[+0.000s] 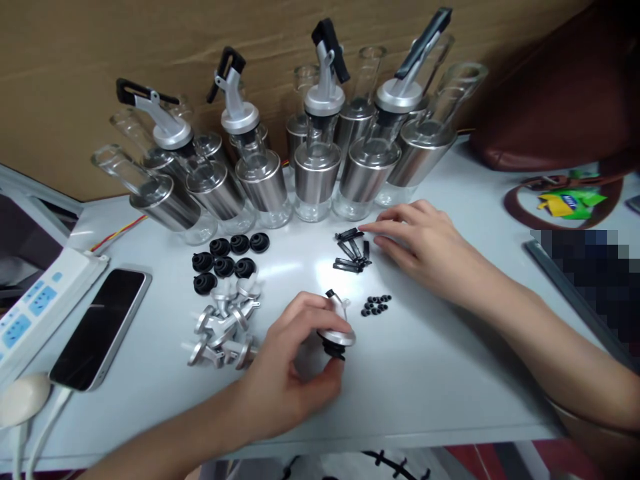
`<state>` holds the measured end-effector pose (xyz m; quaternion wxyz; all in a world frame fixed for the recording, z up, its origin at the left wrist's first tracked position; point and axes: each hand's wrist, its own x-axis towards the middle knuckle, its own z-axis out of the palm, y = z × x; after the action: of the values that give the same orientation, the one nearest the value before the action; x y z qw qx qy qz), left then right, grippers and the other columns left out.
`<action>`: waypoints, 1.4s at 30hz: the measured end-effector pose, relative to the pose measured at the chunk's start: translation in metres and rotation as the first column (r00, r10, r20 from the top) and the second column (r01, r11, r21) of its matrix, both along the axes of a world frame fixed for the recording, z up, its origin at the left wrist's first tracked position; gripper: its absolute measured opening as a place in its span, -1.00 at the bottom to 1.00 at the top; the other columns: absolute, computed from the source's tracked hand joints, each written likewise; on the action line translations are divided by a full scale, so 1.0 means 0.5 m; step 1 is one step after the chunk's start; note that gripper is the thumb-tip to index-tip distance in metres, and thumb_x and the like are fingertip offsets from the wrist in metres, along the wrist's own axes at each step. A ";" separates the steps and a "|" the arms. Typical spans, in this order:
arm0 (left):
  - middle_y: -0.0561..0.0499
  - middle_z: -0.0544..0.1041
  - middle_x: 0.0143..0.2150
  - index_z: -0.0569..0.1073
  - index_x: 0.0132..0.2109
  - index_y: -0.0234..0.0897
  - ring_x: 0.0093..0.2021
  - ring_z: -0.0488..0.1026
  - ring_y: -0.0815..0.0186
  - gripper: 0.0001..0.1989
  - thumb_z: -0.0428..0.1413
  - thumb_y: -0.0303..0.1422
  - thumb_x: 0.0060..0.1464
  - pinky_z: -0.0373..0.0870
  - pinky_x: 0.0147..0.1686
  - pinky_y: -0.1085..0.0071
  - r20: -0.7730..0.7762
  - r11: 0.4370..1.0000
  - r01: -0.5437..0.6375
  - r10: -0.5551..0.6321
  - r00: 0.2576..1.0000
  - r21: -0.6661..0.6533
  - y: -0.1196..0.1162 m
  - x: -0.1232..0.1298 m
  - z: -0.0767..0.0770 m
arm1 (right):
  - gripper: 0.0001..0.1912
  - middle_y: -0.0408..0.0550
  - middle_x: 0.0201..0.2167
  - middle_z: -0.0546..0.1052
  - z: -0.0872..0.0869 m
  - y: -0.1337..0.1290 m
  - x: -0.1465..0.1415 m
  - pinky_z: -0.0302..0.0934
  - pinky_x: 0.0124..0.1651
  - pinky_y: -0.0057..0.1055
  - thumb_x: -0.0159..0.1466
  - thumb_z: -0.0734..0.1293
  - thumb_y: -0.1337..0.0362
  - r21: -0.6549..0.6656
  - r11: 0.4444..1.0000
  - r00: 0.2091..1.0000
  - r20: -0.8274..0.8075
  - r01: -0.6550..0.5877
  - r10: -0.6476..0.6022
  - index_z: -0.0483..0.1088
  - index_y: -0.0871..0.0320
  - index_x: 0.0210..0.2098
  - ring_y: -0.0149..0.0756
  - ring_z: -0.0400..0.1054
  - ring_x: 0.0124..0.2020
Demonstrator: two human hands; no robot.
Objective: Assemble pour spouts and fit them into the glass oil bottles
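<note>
Between thumb and fingers, my left hand (300, 360) grips a silver bottle pourer (340, 333) with a black stopper below and a black tip on its spout. My right hand (417, 243) has its fingers stretched out, the index fingertip at the edge of a small pile of black levers (353, 250). Just below that pile lie several tiny black caps (376, 305). Left of my left hand is a heap of silver pourer spouts (225, 327), with several black ribbed stoppers (224, 267) behind it.
Glass bottles with steel sleeves (317, 175) line the back, some topped by lever pourers (325, 100). A phone (100, 330) and a power strip (40, 307) lie at left. A brown bag (555, 100), a green-yellow wrapper (570, 202) and a dark blurred-out object (590, 287) are at right.
</note>
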<state>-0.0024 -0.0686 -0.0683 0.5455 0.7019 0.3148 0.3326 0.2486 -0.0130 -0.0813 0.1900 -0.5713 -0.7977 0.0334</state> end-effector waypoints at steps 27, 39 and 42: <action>-0.07 0.40 -0.03 0.47 0.05 -0.03 0.03 0.39 0.22 -0.67 0.15 -0.46 0.16 0.49 -0.12 0.41 -0.058 0.996 -0.080 0.082 0.995 0.042 0.003 -0.001 -0.006 | -0.91 -0.03 -0.46 0.50 0.001 0.003 -0.011 0.23 -0.32 -0.27 0.20 0.29 0.40 -0.047 0.995 0.993 -0.077 0.083 -0.087 0.40 0.16 -0.43 -0.18 0.37 -0.40; -0.10 0.31 0.15 0.46 0.07 0.01 0.22 0.26 0.12 -0.68 0.14 -0.42 0.19 0.41 0.07 0.26 -0.101 0.982 -0.105 0.121 0.987 0.157 0.007 -0.005 -0.011 | -0.85 -0.13 -0.45 0.49 0.047 -0.065 -0.084 0.29 -0.32 -0.39 0.26 0.28 0.45 0.180 0.967 0.809 -0.533 -0.178 0.248 0.31 0.08 -0.39 -0.32 0.40 -0.40; -0.09 0.13 0.30 0.45 0.09 0.02 0.09 0.38 0.19 -0.66 0.14 -0.42 0.19 0.49 -0.10 0.37 -0.141 0.985 -0.113 0.131 0.981 0.134 0.004 -0.006 -0.009 | -0.85 -0.12 -0.44 0.49 0.044 -0.069 -0.089 0.30 -0.34 -0.39 0.26 0.28 0.46 0.196 0.956 0.795 -0.532 -0.220 0.292 0.31 0.09 -0.37 -0.33 0.38 -0.41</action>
<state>-0.0055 -0.0668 -0.0730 0.4537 0.7371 0.3757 0.3311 0.2043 -0.0474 -0.0594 0.4419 -0.4108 -0.7784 0.1734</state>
